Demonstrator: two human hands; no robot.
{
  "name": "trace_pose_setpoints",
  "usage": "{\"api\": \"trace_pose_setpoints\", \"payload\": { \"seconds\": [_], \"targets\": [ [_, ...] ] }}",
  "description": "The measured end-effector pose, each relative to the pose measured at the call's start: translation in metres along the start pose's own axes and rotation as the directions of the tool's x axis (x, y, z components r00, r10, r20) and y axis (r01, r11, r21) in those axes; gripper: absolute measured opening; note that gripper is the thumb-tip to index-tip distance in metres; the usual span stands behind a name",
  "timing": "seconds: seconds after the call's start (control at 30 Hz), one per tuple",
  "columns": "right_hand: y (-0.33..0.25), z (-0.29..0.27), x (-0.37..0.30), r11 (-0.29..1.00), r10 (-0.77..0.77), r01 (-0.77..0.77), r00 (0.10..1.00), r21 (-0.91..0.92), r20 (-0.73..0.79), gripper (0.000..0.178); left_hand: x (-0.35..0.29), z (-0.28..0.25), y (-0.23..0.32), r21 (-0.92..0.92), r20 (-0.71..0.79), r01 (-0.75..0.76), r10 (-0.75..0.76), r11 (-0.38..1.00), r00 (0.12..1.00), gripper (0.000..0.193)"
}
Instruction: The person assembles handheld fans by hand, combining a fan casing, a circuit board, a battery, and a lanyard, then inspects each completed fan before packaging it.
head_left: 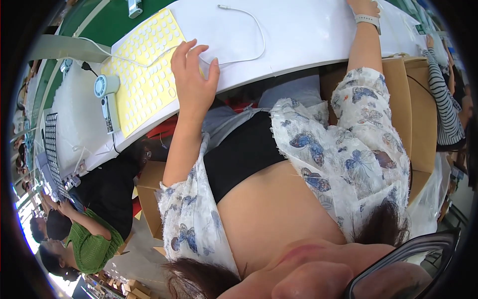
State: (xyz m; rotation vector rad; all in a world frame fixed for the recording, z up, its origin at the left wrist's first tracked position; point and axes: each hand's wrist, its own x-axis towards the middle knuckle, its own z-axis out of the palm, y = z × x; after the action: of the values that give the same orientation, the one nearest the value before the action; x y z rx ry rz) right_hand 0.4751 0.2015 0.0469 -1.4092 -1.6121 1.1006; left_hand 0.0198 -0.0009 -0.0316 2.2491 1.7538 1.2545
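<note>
My left hand point(193, 79) hovers at the near edge of the white table point(308, 35), its fingers spread and nothing in them. Beside it lies a yellow sheet point(149, 94) with rows of small white oval stickers. A white charging cable point(263, 40) curves across the tabletop, and part of it passes behind the fingers of my left hand. On the sheet's left edge is a light blue handheld fan point(107, 99). My right hand point(364, 7) reaches to the far right at the top edge of the view; its fingers are cut off, so what it touches is hidden.
A stack of bubble wrap point(74, 112) lies left of the fan, by a black-patterned tray point(52, 144). Another light blue device point(134, 8) rests on the green surface point(107, 25). A cardboard box point(398, 104) stands at my right. A person in green point(92, 244) works at the left.
</note>
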Motion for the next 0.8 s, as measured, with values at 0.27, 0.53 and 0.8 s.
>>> {"api": "trace_pose_setpoints", "payload": {
  "seconds": [0.27, 0.53, 0.8],
  "targets": [
    [-0.056, 0.22, 0.008, 0.435, -0.583, 0.494, 0.792, -0.752, 0.183, 0.048, 0.003, 0.004, -0.002, -0.038, 0.051, -0.006, 0.008, 0.999, 0.999, 0.027],
    [-0.048, 0.288, -0.017, 0.417, -0.632, 0.628, 0.72, -0.657, 0.288, 0.034, 0.011, 0.006, 0.006, -0.022, 0.06, -0.092, 0.093, 0.995, 0.994, 0.026],
    [-0.022, 0.298, 0.005, 0.478, -0.664, 0.561, 0.735, -0.676, 0.14, 0.017, 0.125, 0.002, -0.035, -0.061, 0.164, -0.181, 0.189, 0.982, 0.968, 0.026]
  ]
}}
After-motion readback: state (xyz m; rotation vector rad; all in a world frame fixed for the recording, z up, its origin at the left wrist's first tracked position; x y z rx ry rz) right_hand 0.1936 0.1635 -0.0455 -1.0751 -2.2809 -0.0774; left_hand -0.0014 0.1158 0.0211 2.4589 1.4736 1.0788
